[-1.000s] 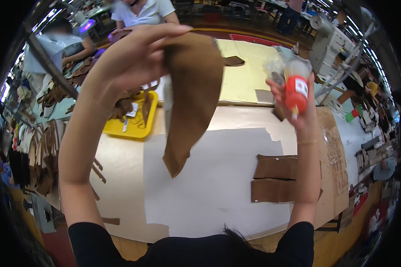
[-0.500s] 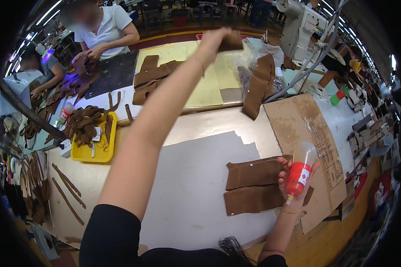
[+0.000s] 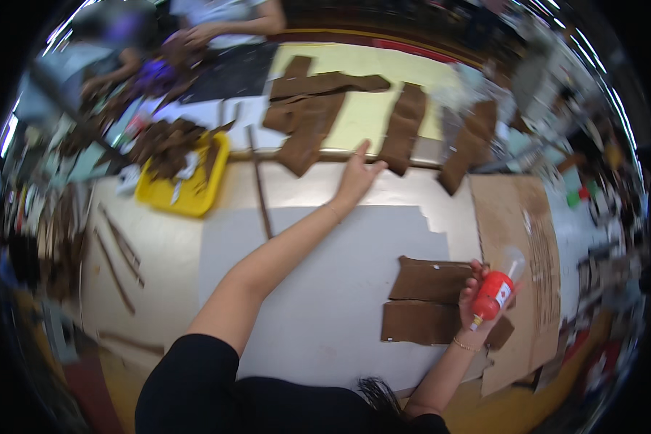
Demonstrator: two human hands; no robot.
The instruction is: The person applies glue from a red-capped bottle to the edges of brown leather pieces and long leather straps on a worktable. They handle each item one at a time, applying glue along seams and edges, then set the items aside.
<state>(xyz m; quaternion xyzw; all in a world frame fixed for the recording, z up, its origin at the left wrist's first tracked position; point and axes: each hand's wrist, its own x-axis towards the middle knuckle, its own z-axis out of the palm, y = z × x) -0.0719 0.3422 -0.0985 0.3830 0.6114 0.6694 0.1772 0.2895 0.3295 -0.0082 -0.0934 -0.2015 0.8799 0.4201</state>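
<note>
My left hand (image 3: 359,178) reaches over the far part of the bench, its fingers apart and nothing seen in it. A long brown strip (image 3: 405,124) lies just beyond its fingertips, with its lower end over the bench edge; blur hides whether they touch. In my right hand (image 3: 469,304) is a squeeze bottle (image 3: 493,293), clear at one end and red at the other, its nozzle tilted down toward my wrist. Two brown panels (image 3: 428,281) lie side by side on the grey sheet (image 3: 304,304), their right ends partly behind that hand.
A yellow tray (image 3: 173,205) heaped with brown pieces stands at the left. More brown strips (image 3: 307,123) lie on the yellow sheet (image 3: 365,61) beyond. Cardboard (image 3: 517,231) covers the right side. Another person's hands (image 3: 202,32) work at the far left.
My left hand has come back toward me from the far side, where it held a brown piece; now it is empty. The view has shifted. The bottle stays in my right hand.
</note>
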